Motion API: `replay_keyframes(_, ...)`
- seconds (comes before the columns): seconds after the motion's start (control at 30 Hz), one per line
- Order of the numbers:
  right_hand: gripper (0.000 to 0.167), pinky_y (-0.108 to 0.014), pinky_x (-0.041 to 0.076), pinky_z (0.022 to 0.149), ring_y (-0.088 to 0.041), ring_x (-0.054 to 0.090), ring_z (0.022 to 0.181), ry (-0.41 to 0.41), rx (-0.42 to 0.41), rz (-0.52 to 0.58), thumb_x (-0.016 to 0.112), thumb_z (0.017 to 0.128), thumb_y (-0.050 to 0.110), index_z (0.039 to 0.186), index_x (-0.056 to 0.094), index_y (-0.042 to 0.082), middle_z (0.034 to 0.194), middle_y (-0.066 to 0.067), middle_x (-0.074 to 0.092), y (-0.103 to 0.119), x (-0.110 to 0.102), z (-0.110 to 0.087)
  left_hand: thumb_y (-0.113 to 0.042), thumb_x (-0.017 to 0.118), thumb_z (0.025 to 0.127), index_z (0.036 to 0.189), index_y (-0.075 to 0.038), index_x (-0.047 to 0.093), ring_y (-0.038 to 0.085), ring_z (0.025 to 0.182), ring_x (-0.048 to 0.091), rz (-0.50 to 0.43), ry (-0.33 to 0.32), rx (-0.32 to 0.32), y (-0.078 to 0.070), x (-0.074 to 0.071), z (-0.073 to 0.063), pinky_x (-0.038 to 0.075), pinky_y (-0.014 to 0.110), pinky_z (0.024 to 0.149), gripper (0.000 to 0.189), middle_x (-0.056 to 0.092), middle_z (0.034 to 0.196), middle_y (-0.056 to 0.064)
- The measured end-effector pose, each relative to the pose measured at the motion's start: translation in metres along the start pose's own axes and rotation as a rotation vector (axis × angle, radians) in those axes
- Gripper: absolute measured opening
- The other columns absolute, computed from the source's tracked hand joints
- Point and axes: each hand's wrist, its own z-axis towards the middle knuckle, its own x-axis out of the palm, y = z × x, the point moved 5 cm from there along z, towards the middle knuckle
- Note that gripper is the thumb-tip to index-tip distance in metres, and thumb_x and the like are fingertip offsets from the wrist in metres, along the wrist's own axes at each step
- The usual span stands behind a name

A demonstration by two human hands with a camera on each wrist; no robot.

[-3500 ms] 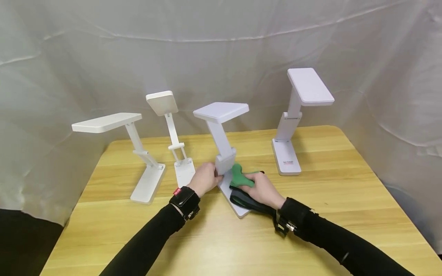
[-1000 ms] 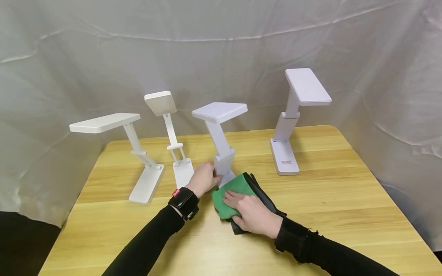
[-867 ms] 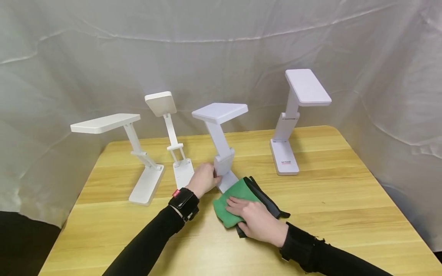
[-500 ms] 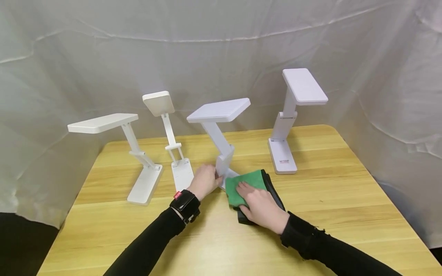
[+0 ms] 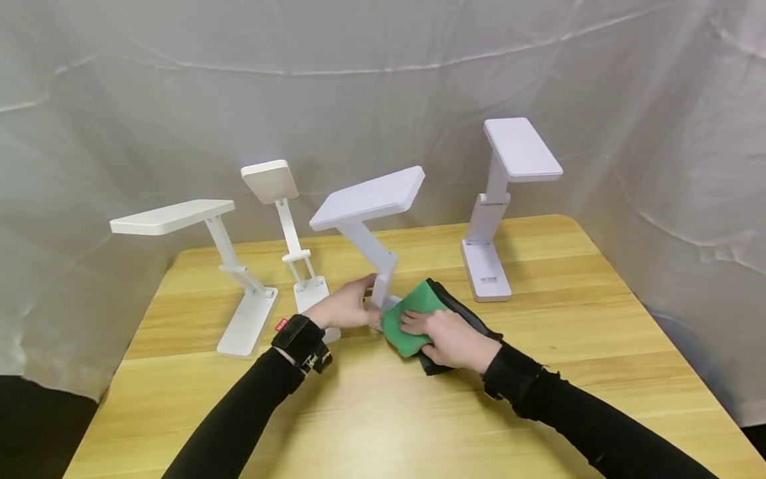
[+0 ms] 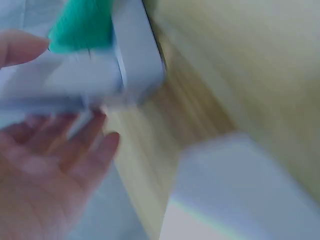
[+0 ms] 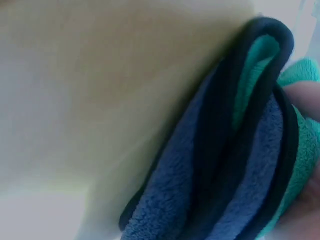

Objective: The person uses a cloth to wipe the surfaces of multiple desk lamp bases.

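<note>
A green and dark grey cloth [image 5: 411,340] with black edging, folded over, lies against the base of the middle white desk lamp [image 5: 371,199]. My right hand [image 5: 451,338] grips the cloth, its fingers lying on the green side. The folds and black edging of the cloth [image 7: 220,150] fill much of the right wrist view. My left hand [image 5: 347,306] is at the lamp's lower stem, thumb to the front. In the left wrist view, the thumb and the spread fingers of my left hand [image 6: 50,165] stand on either side of the lamp's lower part [image 6: 75,75].
Two white desk lamps stand to the left: one with a long head [image 5: 173,216] and a smaller one [image 5: 288,229] close behind my left hand. Another white lamp [image 5: 486,266] stands back right. All are on a wooden table [image 5: 371,412] before a grey-white curtain [image 5: 335,120].
The middle lamp has turned, its head swinging and tilting leftwards. My left hand has shifted its hold and loosened. My right hand has unfolded the cloth and moved it about the lamp's base.
</note>
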Motion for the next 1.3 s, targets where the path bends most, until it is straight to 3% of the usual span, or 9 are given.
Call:
replay_keyframes(0.13, 0.055, -0.017, 0.039, 0.052, -0.03, 0.074, 0.095, 0.02, 0.014, 0.095, 0.069, 0.08, -0.008, 0.131, 0.067, 0.009, 0.143, -0.014, 0.061, -0.01, -0.004, -0.004, -0.017, 0.076, 0.087, 0.135, -0.006, 0.055, 0.03, 0.128, 0.061, 0.03, 0.034, 0.048, 0.002, -0.001, -0.006, 0.046, 0.048, 0.114, 0.053, 0.066, 0.133, 0.012)
replay_keyframes(0.2, 0.055, -0.016, 0.032, 0.049, -0.029, 0.074, 0.09, 0.009, 0.021, 0.101, 0.068, 0.08, -0.009, 0.131, 0.068, 0.009, 0.142, -0.014, 0.061, -0.014, -0.005, -0.008, -0.02, 0.08, 0.084, 0.127, -0.008, 0.059, 0.027, 0.119, 0.066, 0.039, 0.025, 0.076, 0.004, 0.001, -0.009, 0.051, 0.045, 0.109, 0.049, 0.07, 0.124, 0.008)
replay_keyframes(0.27, 0.052, -0.018, 0.04, 0.05, -0.03, 0.074, 0.1, -0.014, 0.038, 0.079, 0.071, 0.081, -0.005, 0.131, 0.067, 0.009, 0.143, -0.014, 0.061, -0.017, -0.006, -0.013, -0.02, 0.083, 0.081, 0.121, -0.009, 0.063, 0.023, 0.11, 0.069, 0.051, 0.009, 0.11, 0.004, 0.002, -0.011, 0.055, 0.042, 0.102, 0.046, 0.072, 0.117, 0.005)
replay_keyframes(0.37, 0.05, -0.03, 0.061, 0.067, -0.033, 0.066, 0.122, -0.066, 0.073, -0.001, 0.076, 0.084, 0.005, 0.133, 0.066, 0.007, 0.142, -0.015, 0.061, -0.02, -0.007, -0.021, -0.021, 0.083, 0.079, 0.117, -0.01, 0.065, 0.02, 0.101, 0.07, 0.07, -0.002, 0.141, 0.002, 0.005, -0.012, 0.058, 0.037, 0.095, 0.044, 0.073, 0.111, 0.003)
replay_keyframes(0.47, 0.051, -0.042, 0.063, 0.082, -0.032, 0.066, 0.122, -0.111, 0.115, -0.094, 0.079, 0.086, 0.016, 0.134, 0.065, 0.006, 0.141, -0.015, 0.062, -0.022, -0.006, -0.029, -0.023, 0.082, 0.081, 0.117, -0.011, 0.065, 0.02, 0.102, 0.071, 0.105, 0.002, 0.151, 0.001, 0.008, -0.014, 0.059, 0.036, 0.095, 0.043, 0.074, 0.112, 0.003)
replay_keyframes(0.8, 0.052, -0.041, 0.063, 0.069, -0.027, 0.076, 0.087, -0.229, 0.113, -0.362, 0.079, 0.084, 0.043, 0.122, 0.072, 0.008, 0.124, -0.014, 0.073, -0.001, 0.0, -0.013, -0.021, 0.08, 0.085, 0.123, -0.007, 0.062, 0.026, 0.118, 0.069, 0.066, 0.034, 0.126, -0.001, 0.013, -0.017, 0.055, 0.04, 0.104, 0.044, 0.072, 0.125, 0.013)
replay_keyframes(0.97, 0.054, -0.029, 0.054, 0.051, -0.017, 0.067, 0.064, -0.287, 0.059, -0.48, 0.075, 0.084, 0.055, 0.108, 0.074, 0.007, 0.102, -0.009, 0.076, 0.021, 0.009, 0.006, -0.022, 0.08, 0.086, 0.124, -0.007, 0.061, 0.028, 0.117, 0.069, 0.065, 0.035, 0.147, -0.002, 0.014, -0.018, 0.056, 0.041, 0.102, 0.045, 0.073, 0.124, 0.013)
replay_keyframes(1.13, 0.058, -0.024, 0.047, 0.044, -0.015, 0.065, 0.067, -0.312, 0.059, -0.579, 0.072, 0.083, 0.062, 0.102, 0.074, 0.007, 0.087, -0.004, 0.072, 0.033, 0.015, 0.016, -0.023, 0.08, 0.087, 0.123, -0.007, 0.061, 0.026, 0.116, 0.07, 0.058, 0.033, 0.152, -0.003, 0.014, -0.017, 0.058, 0.04, 0.1, 0.044, 0.074, 0.121, 0.012)
replay_keyframes(1.3, 0.058, -0.029, 0.057, 0.053, -0.02, 0.074, 0.084, -0.251, 0.039, -0.539, 0.072, 0.086, 0.055, 0.113, 0.072, 0.003, 0.106, -0.009, 0.076, 0.033, 0.013, 0.016, -0.02, 0.08, 0.086, 0.124, -0.006, 0.062, 0.029, 0.117, 0.07, 0.045, 0.038, 0.137, -0.002, 0.013, -0.017, 0.056, 0.042, 0.102, 0.044, 0.073, 0.122, 0.013)
